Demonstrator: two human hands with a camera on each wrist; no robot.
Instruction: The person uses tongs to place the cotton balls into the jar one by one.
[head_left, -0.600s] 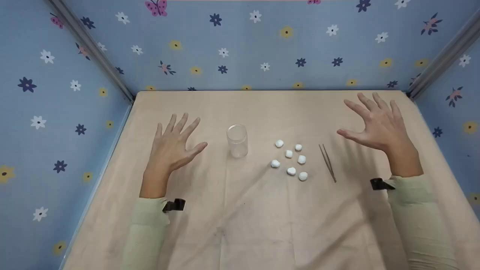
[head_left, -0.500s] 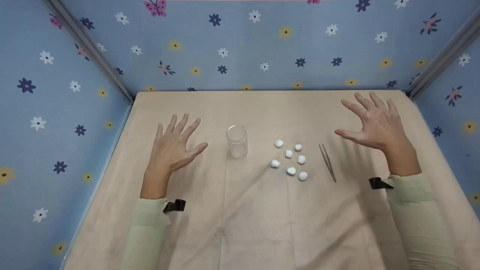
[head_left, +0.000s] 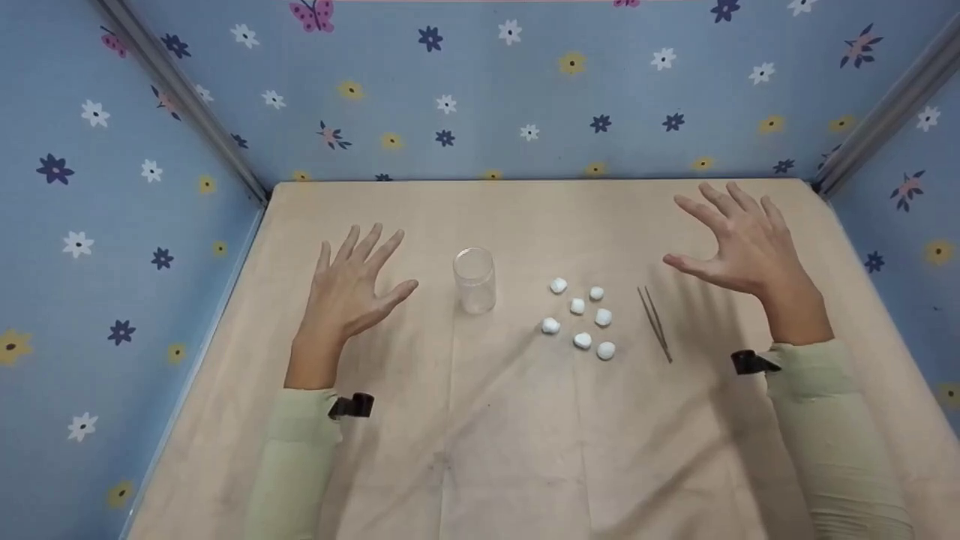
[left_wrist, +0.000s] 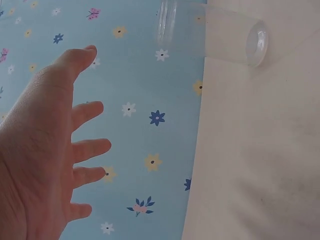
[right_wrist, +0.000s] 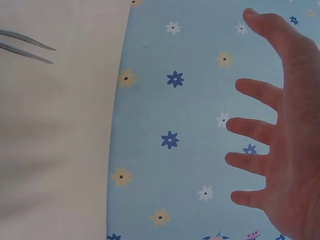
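A clear, empty-looking cylindrical jar (head_left: 475, 282) stands upright on the table, also seen in the left wrist view (left_wrist: 220, 34). To its left my left hand (head_left: 346, 292) hovers with fingers spread, holding nothing. Several small white balls, one of them (head_left: 577, 306) near the middle, lie loosely grouped right of the jar. Metal tweezers (head_left: 655, 324) lie to the right of the balls, tips pointing away from me; the right wrist view shows their two parted tips (right_wrist: 30, 47). Beyond them on the right, my right hand (head_left: 750, 247) is raised with fingers spread, touching nothing.
A beige cloth (head_left: 510, 450) with creases covers the table. Blue panels with flowers and butterflies stand at the back (head_left: 495, 82), left and right, with grey metal posts at the corners. Black wrist mounts sit on both pale green sleeves.
My right hand has moved a little to the left, toward the tweezers. My left hand has shifted very slightly right and away from me. The jar, balls and tweezers have stayed in place.
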